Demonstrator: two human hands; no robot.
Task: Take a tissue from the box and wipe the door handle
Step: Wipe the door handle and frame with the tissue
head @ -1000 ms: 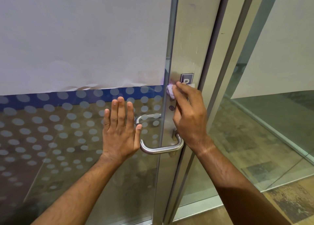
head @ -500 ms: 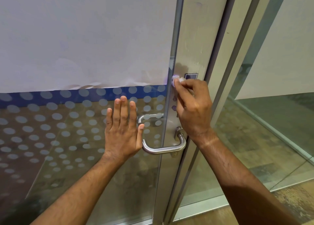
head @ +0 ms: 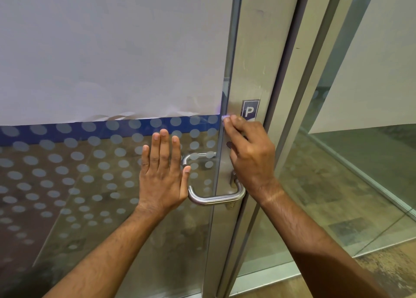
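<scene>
A steel lever door handle (head: 215, 197) sticks out of the metal door stile (head: 249, 72) at mid-height. My right hand (head: 249, 153) is above the handle, pinching a small wad of white tissue (head: 225, 118) against the stile's left edge, just below a blue "P" sticker (head: 249, 109). Only a sliver of the tissue shows past my fingertips. My left hand (head: 163, 173) lies flat with fingers spread on the glass door (head: 78, 185), just left of the handle. The tissue box is not in view.
The glass carries frosted dots, a blue band and a large white paper sheet (head: 112, 49) above. A second handle (head: 198, 157) shows through the glass on the far side. To the right are the door frame (head: 315, 72) and another glass panel over a tiled floor.
My right hand rubbed the tissue up the stile edge, then dropped slightly so the "P" sticker shows in full. The left hand stayed flat on the glass.
</scene>
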